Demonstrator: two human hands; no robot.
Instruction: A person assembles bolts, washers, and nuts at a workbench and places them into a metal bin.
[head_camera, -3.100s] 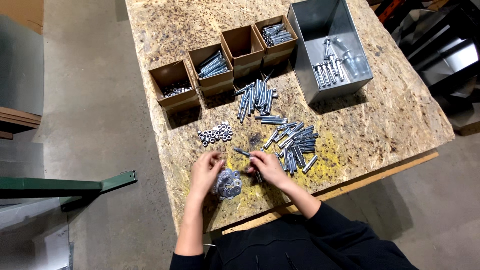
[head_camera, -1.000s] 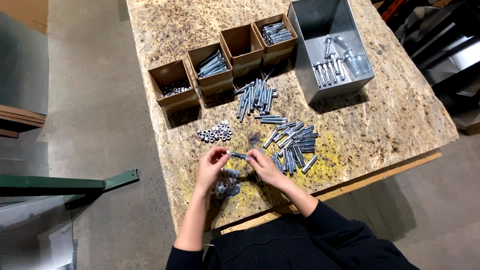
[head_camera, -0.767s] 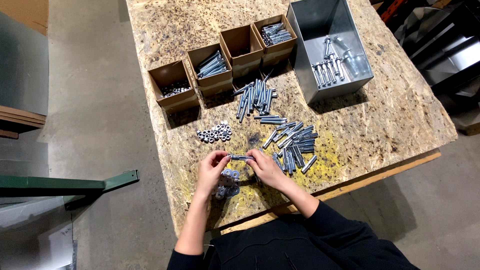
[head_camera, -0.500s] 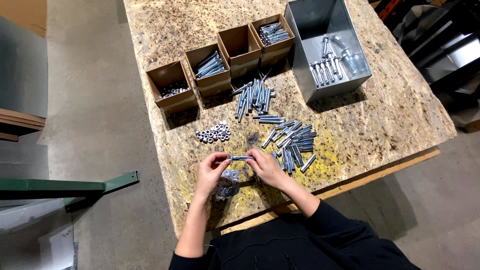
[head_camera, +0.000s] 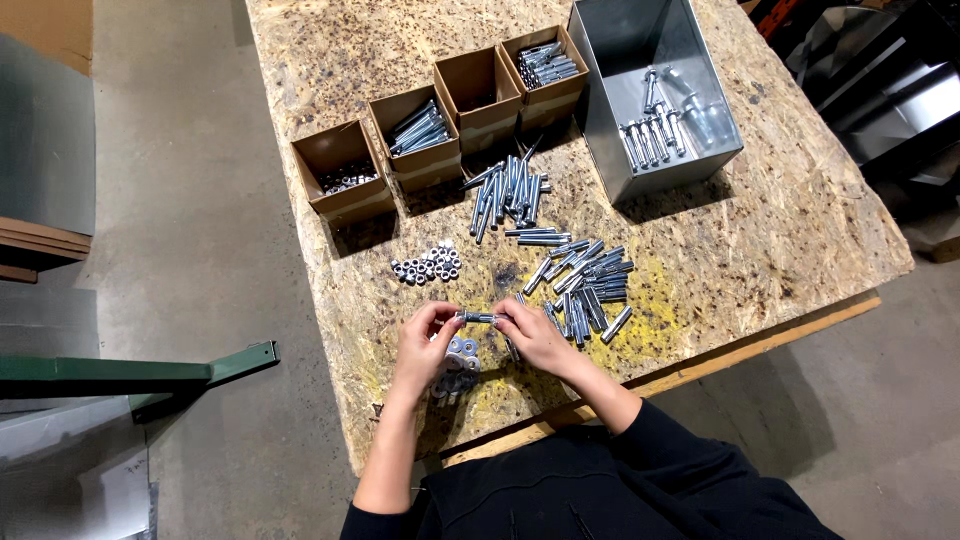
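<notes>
My left hand (head_camera: 425, 340) and my right hand (head_camera: 535, 335) together hold one silver bolt (head_camera: 478, 318) level above the chipboard table (head_camera: 760, 230), each pinching one end. Just under my left hand lies a small heap of washers (head_camera: 460, 358). To the right of my right hand is a loose pile of bolts (head_camera: 585, 285). A cluster of nuts (head_camera: 427, 265) lies above my left hand.
Several open cardboard boxes (head_camera: 340, 175) of fasteners stand in a row at the back. A grey metal bin (head_camera: 650, 90) with several bolts stands at the back right. Longer bolts (head_camera: 508, 190) lie in front of the boxes. A green metal beam (head_camera: 140, 370) lies on the floor at the left.
Earlier both hands were at the washer heap. They have since lifted a bolt and now hold it between them; over the last second the hands have barely moved.
</notes>
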